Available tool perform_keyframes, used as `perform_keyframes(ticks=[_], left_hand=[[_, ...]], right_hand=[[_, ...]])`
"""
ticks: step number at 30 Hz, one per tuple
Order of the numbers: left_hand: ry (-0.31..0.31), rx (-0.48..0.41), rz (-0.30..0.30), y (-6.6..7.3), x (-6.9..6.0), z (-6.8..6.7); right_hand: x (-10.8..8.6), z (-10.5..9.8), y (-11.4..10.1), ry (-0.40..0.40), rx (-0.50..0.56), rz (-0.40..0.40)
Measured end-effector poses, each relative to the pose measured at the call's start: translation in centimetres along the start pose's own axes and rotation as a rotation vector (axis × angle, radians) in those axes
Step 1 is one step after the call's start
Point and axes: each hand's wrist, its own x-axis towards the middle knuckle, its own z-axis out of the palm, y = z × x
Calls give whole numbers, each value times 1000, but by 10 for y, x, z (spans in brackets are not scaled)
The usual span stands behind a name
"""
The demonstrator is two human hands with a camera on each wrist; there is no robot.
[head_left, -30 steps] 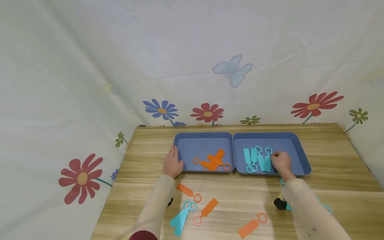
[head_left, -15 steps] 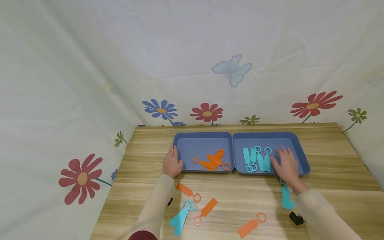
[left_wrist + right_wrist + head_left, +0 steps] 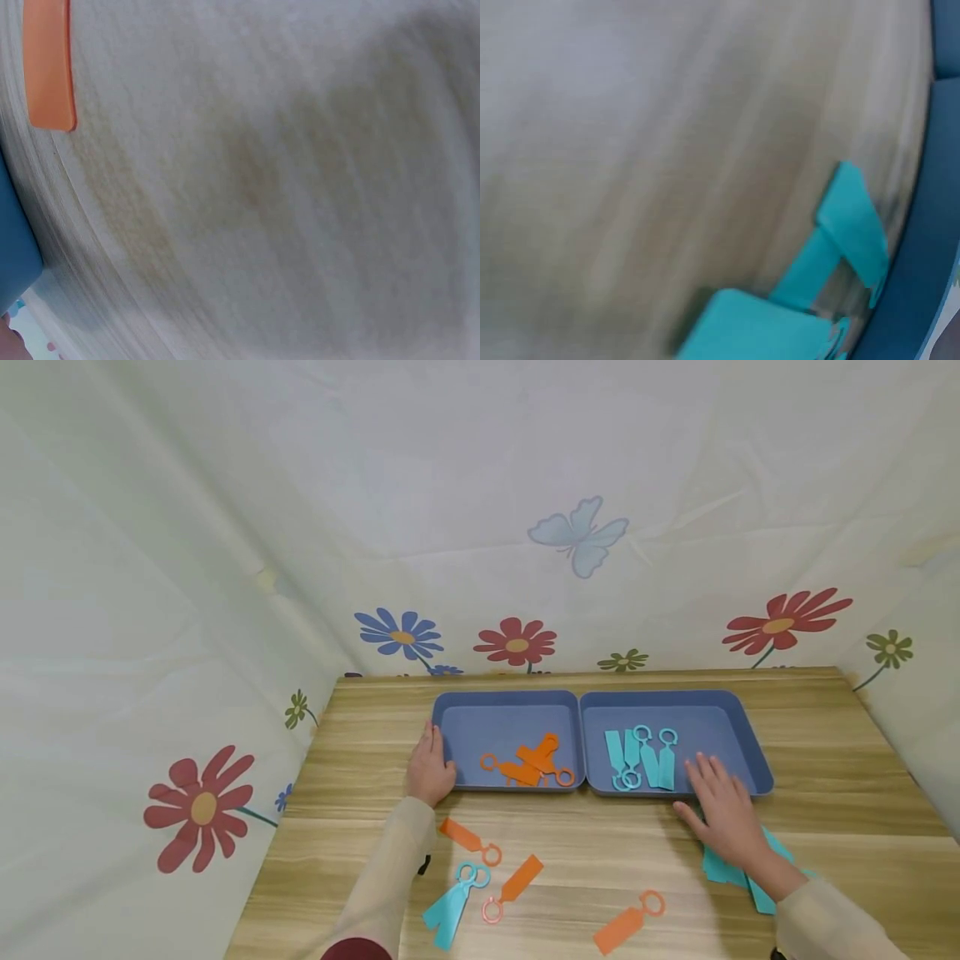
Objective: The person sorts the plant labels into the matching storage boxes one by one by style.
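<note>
My left hand [image 3: 431, 767] rests against the left wall of the left blue tray [image 3: 495, 722], fingers extended. Inside that tray lie several orange ring-ended tags [image 3: 536, 762], overlapping near its front right corner. My right hand [image 3: 723, 810] reaches over the front edge of the right blue tray [image 3: 712, 731] with fingers spread and nothing held. Several turquoise ring-ended tags [image 3: 649, 762] lie side by side in the right tray. More turquoise tags [image 3: 765, 868] lie on the table under my right hand and wrist, partly hidden; in the right wrist view these turquoise tags [image 3: 757, 330] overlap beside the tray.
On the wooden table [image 3: 570, 843], a pair of turquoise tags [image 3: 452, 906] and loose orange tags, one [image 3: 521, 878] near the middle and another [image 3: 621, 933] at the front, lie before the trays. A flower-printed cloth [image 3: 450, 568] hangs behind and at the sides.
My right hand has let go near the turquoise tags in the right tray, spread its fingers and drawn back over the front edge. My left hand has stayed in place.
</note>
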Motion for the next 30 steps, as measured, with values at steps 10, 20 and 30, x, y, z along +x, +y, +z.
perform_keyframes(ticks=[10,20,30], left_hand=[[25,1,20,1,-1,-1],[70,5,39,1,-3,-2],[50,4,31,2,-3,-5]], right_hand=[[-30,4,3,2,-40,-95],[-51,5,6,21,-20,-106],[-67,8,3,-16,-9,-11]])
